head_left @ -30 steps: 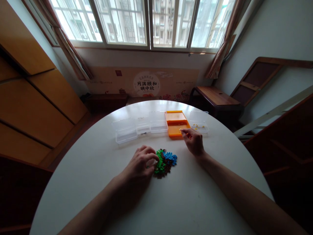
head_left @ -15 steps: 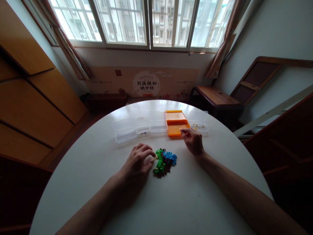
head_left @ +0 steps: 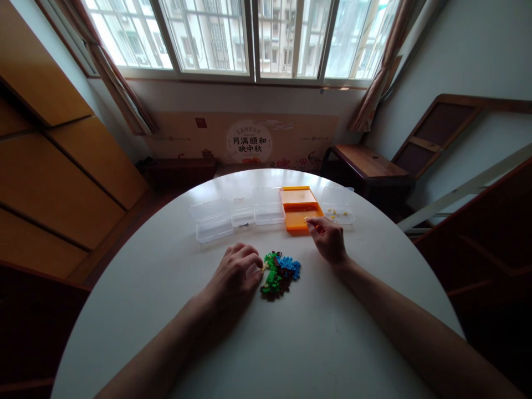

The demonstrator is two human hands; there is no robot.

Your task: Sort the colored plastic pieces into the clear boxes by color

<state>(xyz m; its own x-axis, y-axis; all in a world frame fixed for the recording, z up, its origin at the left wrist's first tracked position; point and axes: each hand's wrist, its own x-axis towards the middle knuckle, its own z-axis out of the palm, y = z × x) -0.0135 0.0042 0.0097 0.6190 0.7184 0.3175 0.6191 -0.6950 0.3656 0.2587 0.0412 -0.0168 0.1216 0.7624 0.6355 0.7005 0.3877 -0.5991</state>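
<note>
A pile of small building bricks (head_left: 279,275) in green, blue and dark brown lies on the white round table (head_left: 316,332). At its left edge is my left hand (head_left: 239,270), thumb and index finger drawn together beside a few beige bricks (head_left: 265,266); whatever sits between the fingertips is too small to make out. My right hand (head_left: 328,239) pinches a small pale yellow brick (head_left: 306,220) above the front right corner of the open orange box (head_left: 296,226).
Three clear boxes with lids open, the left box (head_left: 214,229), a smaller box (head_left: 242,217) and another box (head_left: 269,214), stand left of the orange one. On the right, a clear box (head_left: 349,218) holds several yellow bricks (head_left: 332,213). Behind the table is a wooden chair (head_left: 369,160).
My left thumb and index finger have closed together at the edge of the pile. My right hand stays almost still with the pale yellow brick over the orange box.
</note>
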